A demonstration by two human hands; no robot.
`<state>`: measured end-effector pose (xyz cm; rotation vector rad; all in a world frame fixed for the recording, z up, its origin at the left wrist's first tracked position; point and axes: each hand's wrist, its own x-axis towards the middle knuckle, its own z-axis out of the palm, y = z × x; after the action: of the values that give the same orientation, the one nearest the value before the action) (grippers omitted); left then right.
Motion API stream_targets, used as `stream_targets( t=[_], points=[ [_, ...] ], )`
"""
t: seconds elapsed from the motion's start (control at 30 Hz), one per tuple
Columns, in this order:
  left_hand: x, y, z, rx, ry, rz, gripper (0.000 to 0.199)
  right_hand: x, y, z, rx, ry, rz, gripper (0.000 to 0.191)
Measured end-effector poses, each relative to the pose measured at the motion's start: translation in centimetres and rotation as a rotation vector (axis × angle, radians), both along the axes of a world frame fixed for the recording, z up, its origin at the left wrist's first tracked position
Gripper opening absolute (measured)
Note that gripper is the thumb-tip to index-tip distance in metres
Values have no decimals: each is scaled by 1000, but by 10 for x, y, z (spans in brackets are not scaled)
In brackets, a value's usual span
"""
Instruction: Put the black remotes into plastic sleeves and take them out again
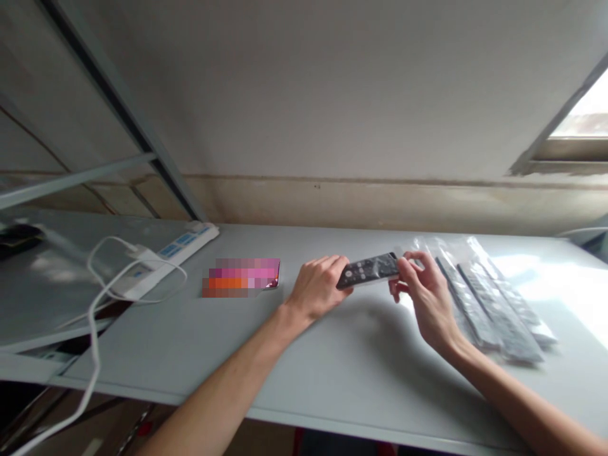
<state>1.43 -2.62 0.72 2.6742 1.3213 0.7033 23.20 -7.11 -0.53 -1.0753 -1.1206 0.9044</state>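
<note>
A black remote control (370, 269) with a glossy, film-like sheen is held tilted above the grey table. My left hand (320, 282) wraps round its left end, the fingers closed. At the opposite end, my right hand (425, 291) pinches the remote between thumb and forefinger, its other fingers curled below. Whether the right fingertips grip the remote's body or only a clear wrapping on it is hard to see. Just right of that hand, several remotes in clear plastic bags (498, 310) lie side by side on the table.
A phone-like slab with a pink and orange screen (270, 269), partly blurred out, lies left of my left hand. Further left are a white power strip (190, 240) and a white cable (95, 342). A metal frame post (123, 107) rises at the left. The wall stands behind the table (304, 380).
</note>
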Motion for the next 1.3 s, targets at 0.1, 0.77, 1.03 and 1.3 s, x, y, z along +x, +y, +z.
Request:
stream_targets(
  t=[0.1,0.77,1.03,1.3],
  points=[
    [0,-2,0,5,-31,16,22,-6,-7,2,-33,-136,42,39],
    [6,-7,-4,-187,-87,-5,46,21,11,9,113,-100,-71,34],
    [6,-5,-10,-371,-121,-192,79,22,26,-17,-74,62,-11,69],
    [8,-3,-21,-356,-297,-310,55,2,14,-21,168,-774,175,31]
  ],
)
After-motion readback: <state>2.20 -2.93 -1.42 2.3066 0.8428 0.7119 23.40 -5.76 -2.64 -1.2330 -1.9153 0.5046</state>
